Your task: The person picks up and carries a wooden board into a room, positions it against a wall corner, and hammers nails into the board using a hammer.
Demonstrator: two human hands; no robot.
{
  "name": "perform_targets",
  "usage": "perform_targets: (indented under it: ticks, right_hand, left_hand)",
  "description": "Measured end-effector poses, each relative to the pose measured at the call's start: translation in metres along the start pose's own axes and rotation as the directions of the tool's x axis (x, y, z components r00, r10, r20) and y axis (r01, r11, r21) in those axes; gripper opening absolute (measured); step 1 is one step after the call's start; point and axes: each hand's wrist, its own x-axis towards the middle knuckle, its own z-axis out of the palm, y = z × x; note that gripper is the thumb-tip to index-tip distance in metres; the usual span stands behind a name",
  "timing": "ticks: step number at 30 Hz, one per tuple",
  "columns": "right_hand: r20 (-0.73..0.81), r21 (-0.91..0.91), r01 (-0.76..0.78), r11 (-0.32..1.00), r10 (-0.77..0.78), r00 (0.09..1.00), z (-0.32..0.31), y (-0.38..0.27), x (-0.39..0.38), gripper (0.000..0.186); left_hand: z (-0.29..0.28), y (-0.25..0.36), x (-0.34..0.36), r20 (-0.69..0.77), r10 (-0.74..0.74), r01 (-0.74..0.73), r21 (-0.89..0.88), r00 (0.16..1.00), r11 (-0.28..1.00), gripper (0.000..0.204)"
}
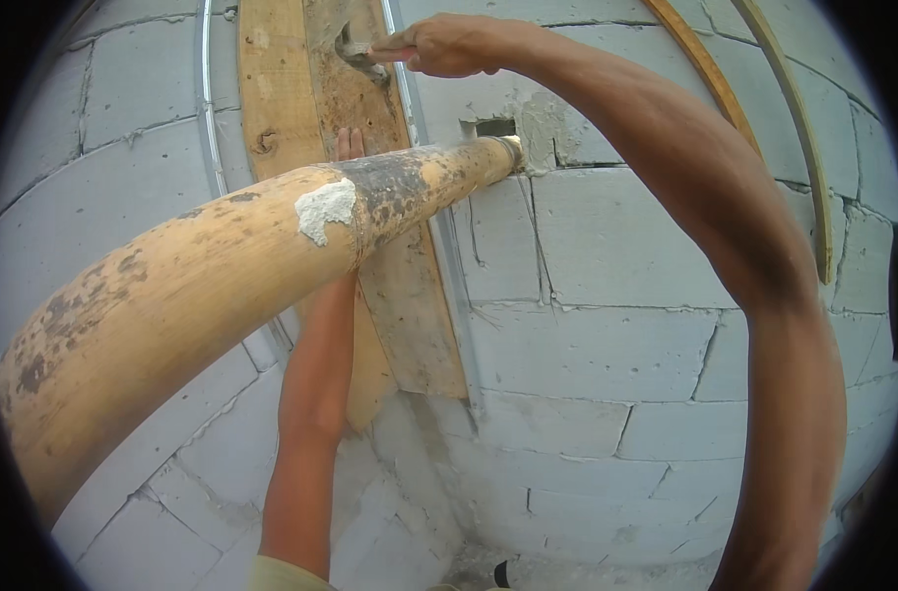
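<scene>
My right hand [449, 45] is raised at the top and wrapped round the handle of a hammer [353, 51]. The hammer's metal head is over a brown wooden board [365, 113], near its right edge; whether it touches the wood I cannot tell. My left arm reaches up behind a thick bamboo pole [223, 236]. Above the pole show the straight fingertips of my left hand [350, 144], lying flat against the boards; the rest of that hand is hidden. A lighter board [277, 84] stands upright alongside the brown one. No nail can be made out.
The bamboo pole slants across from the lower left to a hole [495, 127] in the grey block wall [626, 236]. Thin metal strips [211, 98] flank the boards. Two narrow wooden battens [799, 118] lean at the upper right. Thin wires [540, 241] hang below the hole.
</scene>
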Motion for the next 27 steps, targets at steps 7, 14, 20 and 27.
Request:
perform_targets:
  ticks: [7, 14, 20, 27]
  right_hand:
    - [0.035, 0.032, -0.070, 0.997, 0.069, 0.997, -0.008, -0.017, 0.000, 0.054]
    - [0.351, -0.335, -0.187, 0.924, 0.306, 0.885, 0.030, -0.032, 0.011, 0.042]
    - [0.101, -0.286, -0.125, 0.950, 0.159, 0.982, 0.030, -0.020, -0.021, 0.043]
    - [0.202, -0.442, -0.144, 0.885, 0.255, 0.945, 0.017, -0.004, -0.004, 0.055]
  left_hand:
    - [0.000, -0.057, -0.014, 0.114, 0.145, -0.158, 0.112, 0.983, 0.981, 0.074]
    - [-0.019, -0.074, -0.023, 0.177, 0.113, -0.163, 0.304, 0.978, 0.938, 0.070]
    - [-0.005, -0.055, -0.020, 0.102, 0.189, -0.214, 0.358, 0.977, 0.909, 0.066]
    - [0.029, -0.097, -0.021, 0.172, 0.129, -0.187, 0.379, 0.977, 0.906, 0.075]
